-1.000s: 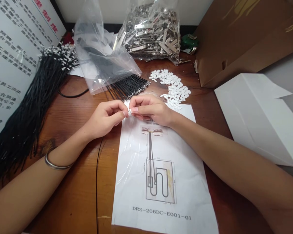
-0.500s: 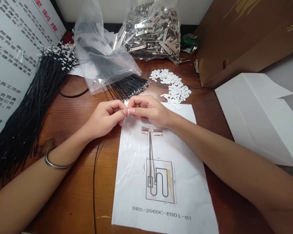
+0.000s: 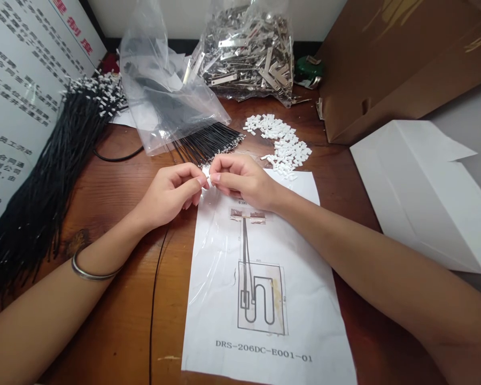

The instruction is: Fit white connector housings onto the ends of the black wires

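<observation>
At the top edge of the printed sheet, my left hand [image 3: 170, 195] pinches a thin black cable [image 3: 154, 289] near its end; the cable trails down the table below my wrist. A small pale metallic tip shows just past these fingers. My right hand [image 3: 242, 182] is closed in a pinch on a small white sleeve [image 3: 209, 182], mostly covered by the fingertips. The two hands almost meet, and I cannot tell whether the tip is inside the sleeve. Just beyond them lies a bundle of black cables [image 3: 212, 139] with metal ends, beside loose white sleeves [image 3: 291, 149].
A clear bag of metal strips [image 3: 248, 59] stands at the back, near a green tape measure [image 3: 309, 70]. Black cables with white ends [image 3: 64, 155] are heaped at left. The drawing sheet [image 3: 212, 299] lies in front; a brown box [image 3: 369, 69] and white carton [image 3: 425, 187] stand right.
My fingertips are slightly farther apart, and the metallic tip now shows between them. The whole view has shifted a little; the hands stay in nearly the same place.
</observation>
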Motion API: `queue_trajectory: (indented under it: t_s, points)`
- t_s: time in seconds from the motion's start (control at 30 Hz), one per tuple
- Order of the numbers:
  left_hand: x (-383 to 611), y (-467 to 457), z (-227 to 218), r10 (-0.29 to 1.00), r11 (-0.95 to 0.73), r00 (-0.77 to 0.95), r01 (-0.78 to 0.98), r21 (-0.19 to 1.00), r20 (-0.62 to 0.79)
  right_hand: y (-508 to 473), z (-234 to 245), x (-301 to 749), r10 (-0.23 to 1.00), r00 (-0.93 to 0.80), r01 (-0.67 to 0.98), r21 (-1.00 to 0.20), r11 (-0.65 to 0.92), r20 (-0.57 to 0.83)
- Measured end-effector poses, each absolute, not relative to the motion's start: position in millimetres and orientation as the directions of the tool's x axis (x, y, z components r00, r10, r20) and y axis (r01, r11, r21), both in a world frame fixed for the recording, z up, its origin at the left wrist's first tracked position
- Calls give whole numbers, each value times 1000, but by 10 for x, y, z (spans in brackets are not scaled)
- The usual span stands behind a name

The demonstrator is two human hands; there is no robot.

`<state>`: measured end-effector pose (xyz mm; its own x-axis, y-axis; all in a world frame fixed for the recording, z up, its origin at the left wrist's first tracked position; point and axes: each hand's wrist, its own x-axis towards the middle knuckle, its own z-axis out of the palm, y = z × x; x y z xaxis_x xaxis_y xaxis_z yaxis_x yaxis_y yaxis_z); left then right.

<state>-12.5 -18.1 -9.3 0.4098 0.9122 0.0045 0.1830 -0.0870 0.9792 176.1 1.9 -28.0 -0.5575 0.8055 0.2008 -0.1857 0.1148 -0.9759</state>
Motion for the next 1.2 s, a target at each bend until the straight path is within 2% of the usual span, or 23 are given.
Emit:
queue_trajectory:
  t_s: [0.4, 1.2]
  points:
    - [-132, -172, -76, 885, -100, 466, 154, 983, 17, 22, -276, 1786, 780, -606, -160, -984, 74, 157]
    - [-121, -195, -61, 859, -110, 512, 162, 981, 12, 28, -309, 1817, 736, -655, -160, -983, 86, 171]
